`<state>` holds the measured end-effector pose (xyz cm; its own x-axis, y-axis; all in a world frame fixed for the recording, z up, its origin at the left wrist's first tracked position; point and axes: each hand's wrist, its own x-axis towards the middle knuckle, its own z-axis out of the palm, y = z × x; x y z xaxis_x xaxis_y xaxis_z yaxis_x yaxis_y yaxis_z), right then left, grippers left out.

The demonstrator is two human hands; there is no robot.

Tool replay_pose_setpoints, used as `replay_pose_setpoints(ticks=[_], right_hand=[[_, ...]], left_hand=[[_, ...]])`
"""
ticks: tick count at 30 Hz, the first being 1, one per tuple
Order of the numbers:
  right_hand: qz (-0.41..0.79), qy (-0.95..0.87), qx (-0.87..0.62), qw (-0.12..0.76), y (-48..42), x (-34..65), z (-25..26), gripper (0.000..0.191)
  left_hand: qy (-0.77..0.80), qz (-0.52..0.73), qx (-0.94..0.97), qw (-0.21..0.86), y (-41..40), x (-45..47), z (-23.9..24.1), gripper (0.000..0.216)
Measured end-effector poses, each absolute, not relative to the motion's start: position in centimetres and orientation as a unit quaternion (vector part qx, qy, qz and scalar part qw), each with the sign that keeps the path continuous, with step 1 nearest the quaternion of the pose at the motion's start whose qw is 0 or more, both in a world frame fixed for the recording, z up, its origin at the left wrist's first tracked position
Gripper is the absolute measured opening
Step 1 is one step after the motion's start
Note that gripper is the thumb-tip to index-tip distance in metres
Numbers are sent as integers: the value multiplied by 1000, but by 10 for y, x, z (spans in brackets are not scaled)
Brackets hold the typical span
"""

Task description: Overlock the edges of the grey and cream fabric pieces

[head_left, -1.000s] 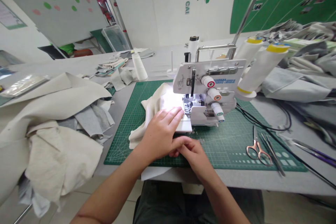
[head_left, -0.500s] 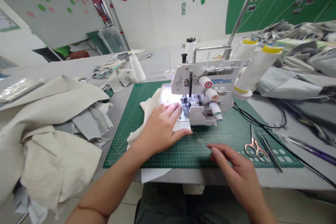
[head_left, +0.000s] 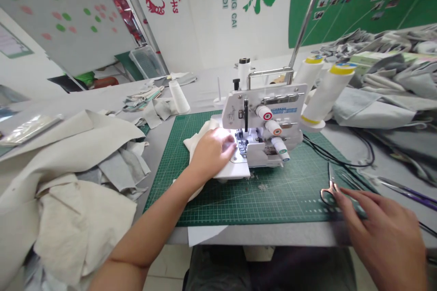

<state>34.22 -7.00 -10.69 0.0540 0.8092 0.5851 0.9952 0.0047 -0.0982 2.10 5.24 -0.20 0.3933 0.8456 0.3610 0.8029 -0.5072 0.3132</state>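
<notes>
A cream fabric piece (head_left: 197,142) lies on the left side of a white overlock sewing machine (head_left: 262,109). My left hand (head_left: 213,151) is on it beside the lit presser foot, thumb and fingers drawn together at the cloth; the fingertips are partly hidden. At the right of the green cutting mat (head_left: 273,207), the thumb and forefinger of my right hand (head_left: 378,223) close on a handle loop of copper-handled scissors (head_left: 328,193). The scissors still lie flat. Tweezers (head_left: 351,181) beside them are partly covered by that hand.
Cream and grey cloth (head_left: 68,145) is heaped at the left. More grey fabric (head_left: 375,100) is piled at the right, near thread cones (head_left: 329,93). Black cables (head_left: 336,157) run behind the scissors. Purple-handled tools (head_left: 409,193) lie at the right edge.
My right hand has moved right, from the mat's front middle to the scissors. My left fingers, flat before, have curled, and more of the machine's white bed shows. The view has shifted slightly.
</notes>
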Motion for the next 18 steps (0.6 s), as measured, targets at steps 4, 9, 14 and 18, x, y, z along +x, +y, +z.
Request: replay_pose_setpoints(ticks=[4,9,14,18], right_hand=[[-180,-684,-669,229,-68,345,-113,62],[-116,-695,-684,192,-68,348,-125,45],[-58,-681,-720,121,-67,350,-113,33],[-36,-663,-748,-12,-59,348,-93,31]], left_hand=[[523,238,817,48,60,22,-3,17],[538,219,812,61,65,24,-4,24],[548,225,803,65,69,24,-8,26],[551,220,802,66,71,24,-8,25]])
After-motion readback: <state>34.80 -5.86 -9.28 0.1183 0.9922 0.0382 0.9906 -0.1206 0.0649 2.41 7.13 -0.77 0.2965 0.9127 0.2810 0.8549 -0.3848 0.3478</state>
